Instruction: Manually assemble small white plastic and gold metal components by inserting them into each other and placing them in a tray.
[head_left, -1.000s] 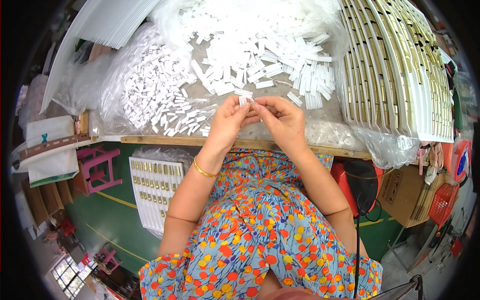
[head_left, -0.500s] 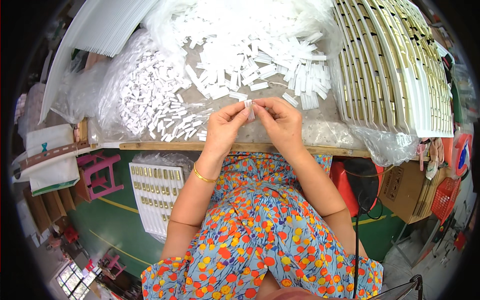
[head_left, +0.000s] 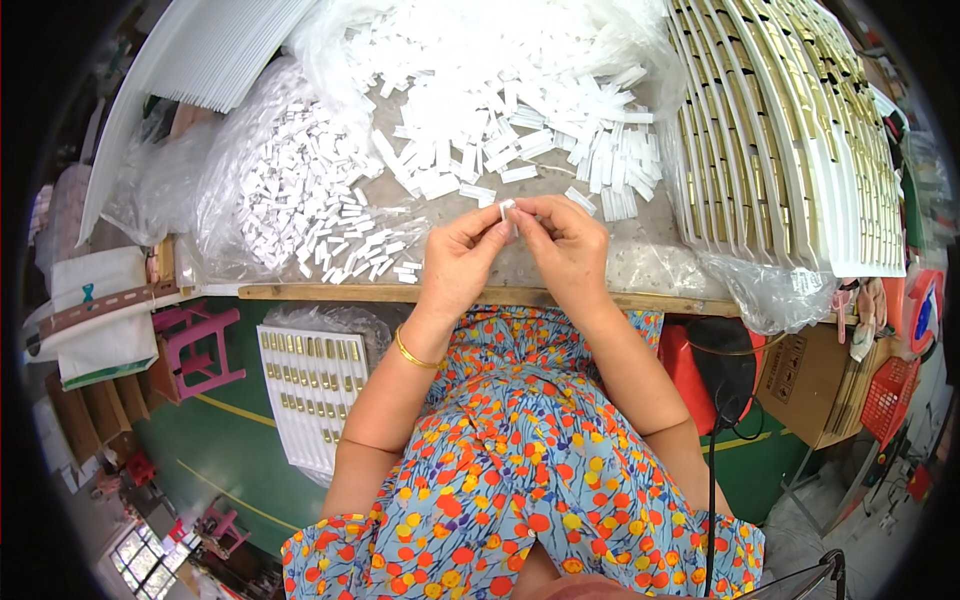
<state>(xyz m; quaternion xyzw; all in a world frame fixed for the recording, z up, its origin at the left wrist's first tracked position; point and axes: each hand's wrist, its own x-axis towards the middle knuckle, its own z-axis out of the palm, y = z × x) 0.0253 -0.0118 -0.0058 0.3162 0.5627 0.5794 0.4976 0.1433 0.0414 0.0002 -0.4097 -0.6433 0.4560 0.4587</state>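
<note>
A small white piece (head_left: 507, 208) is pinched between thumb and fingertips of the left hand (head_left: 458, 262) and is gripped from the right by the right hand (head_left: 573, 248), over the table (head_left: 640, 238).

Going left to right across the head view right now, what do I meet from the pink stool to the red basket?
Pink stool → lower white tray of gold pieces → left hand → right hand → red basket.

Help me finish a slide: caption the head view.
Left hand and right hand pinching a small white piece before scattered white pieces.
</note>
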